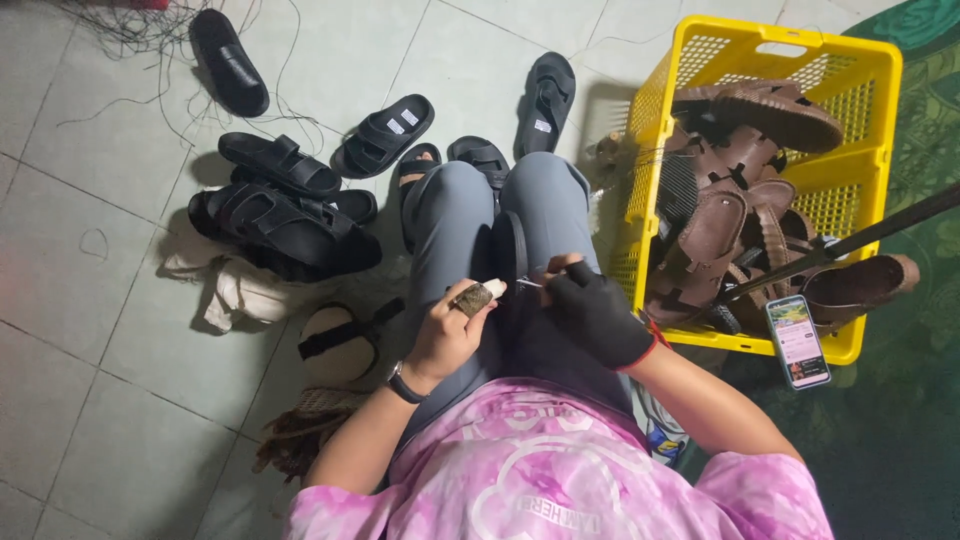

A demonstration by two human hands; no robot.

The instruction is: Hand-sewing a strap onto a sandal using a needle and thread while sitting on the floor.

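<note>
I sit on the floor with a black sandal (508,258) clamped upright between my knees. My left hand (452,330), bare with a taped thumb and a watch at the wrist, grips the sandal's near edge. My right hand (592,312) wears a black fingerless glove and pinches a thin metal needle (530,284) at the sandal's edge. Both hands meet over my grey trousers.
A pile of black sandals (285,215) lies on the tiled floor to the left, with loose black thread (150,60) beyond. A yellow plastic crate (860,110) of brown sandals (740,200) stands right, a phone (797,342) propped on its rim. A cloth bag (240,290) lies left of my leg.
</note>
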